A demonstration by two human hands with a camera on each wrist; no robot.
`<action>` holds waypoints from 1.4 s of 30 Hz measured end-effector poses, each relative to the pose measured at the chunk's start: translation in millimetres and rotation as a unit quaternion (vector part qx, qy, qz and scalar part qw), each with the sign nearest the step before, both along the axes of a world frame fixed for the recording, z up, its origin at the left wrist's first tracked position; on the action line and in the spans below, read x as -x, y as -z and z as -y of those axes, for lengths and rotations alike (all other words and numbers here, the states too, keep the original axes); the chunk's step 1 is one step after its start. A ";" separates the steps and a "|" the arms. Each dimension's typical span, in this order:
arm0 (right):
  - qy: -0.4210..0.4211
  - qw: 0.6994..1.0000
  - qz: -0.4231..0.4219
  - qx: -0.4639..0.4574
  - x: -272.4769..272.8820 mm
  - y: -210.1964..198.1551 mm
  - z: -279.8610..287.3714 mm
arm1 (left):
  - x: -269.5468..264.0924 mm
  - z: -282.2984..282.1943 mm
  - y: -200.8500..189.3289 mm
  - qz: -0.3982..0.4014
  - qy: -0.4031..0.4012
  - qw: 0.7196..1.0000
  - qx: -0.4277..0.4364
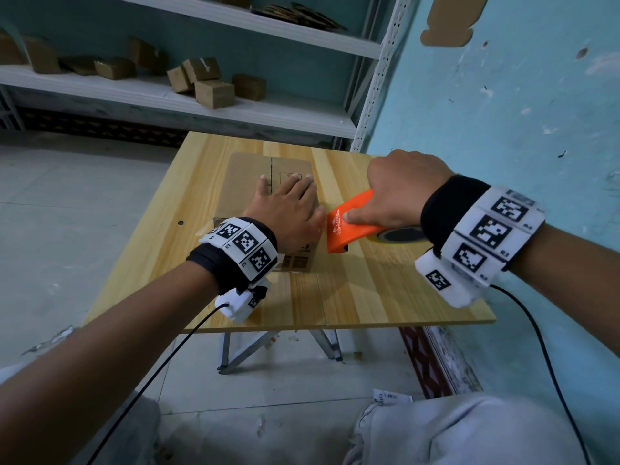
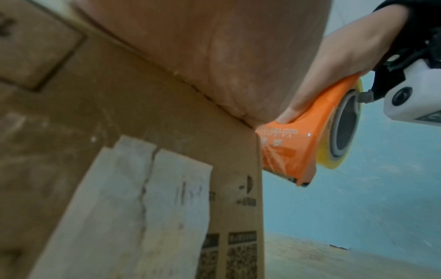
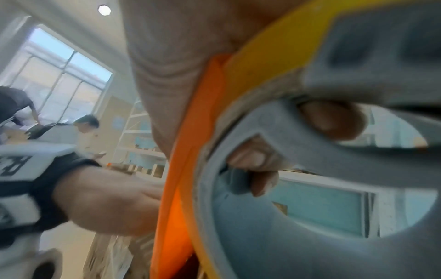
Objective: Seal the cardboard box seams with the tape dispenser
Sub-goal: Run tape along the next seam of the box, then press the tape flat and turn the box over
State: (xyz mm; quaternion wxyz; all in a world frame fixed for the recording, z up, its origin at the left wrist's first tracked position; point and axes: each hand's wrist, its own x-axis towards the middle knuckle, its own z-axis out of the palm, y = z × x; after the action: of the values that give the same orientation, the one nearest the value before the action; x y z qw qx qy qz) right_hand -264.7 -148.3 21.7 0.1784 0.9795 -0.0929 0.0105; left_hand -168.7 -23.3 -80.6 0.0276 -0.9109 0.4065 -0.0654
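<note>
Cardboard box (image 1: 241,182) flaps are being held closed on the wooden table (image 1: 369,290) by the left hand (image 1: 288,209), which is lying flat on the lid with its fingers straight and gripping nothing. Much of the lid and its centre seam is being covered by that hand and wristband in the head view, so it cannot be told whether any tape is on the seam. Whatever is inside the box is hidden. In the left wrist view the near side of the box is being shown blurred, with a pale torn label (image 2: 143,198) and printed codes too soft to read. The orange tape dispenser (image 1: 349,223) is being gripped by the right hand (image 1: 402,193), thumb pressed on its top face and fingers curled into the hub of the tape roll (image 3: 262,75), as seen in the right wrist view. Its front edge is being held just beside the box's right top edge; whether they are touching cannot be told. Small cardboard boxes (image 1: 208,85) are being kept on the shelf (image 1: 268,109) behind, and their contents cannot be seen.
</note>
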 end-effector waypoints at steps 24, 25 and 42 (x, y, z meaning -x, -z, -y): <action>-0.059 0.992 0.022 0.110 5.2 14.3 -16.4 | 1.2 -2.1 -1.3 0.045 0.027 0.998 -0.030; -0.057 0.989 -0.009 0.134 7.9 23.0 -15.8 | 0.8 -2.4 -0.1 0.033 0.018 0.999 -0.016; 0.123 0.919 0.128 -0.354 -16.4 56.4 79.9 | -2.0 -1.3 0.9 0.028 0.013 0.999 -0.034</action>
State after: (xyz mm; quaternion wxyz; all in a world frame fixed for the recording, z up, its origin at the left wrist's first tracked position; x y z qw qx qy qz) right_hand -248.4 -228.2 -34.7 -0.1931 0.9501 -0.2318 0.0798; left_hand -166.7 -22.0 -81.4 0.0688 -0.9017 0.4198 -0.0772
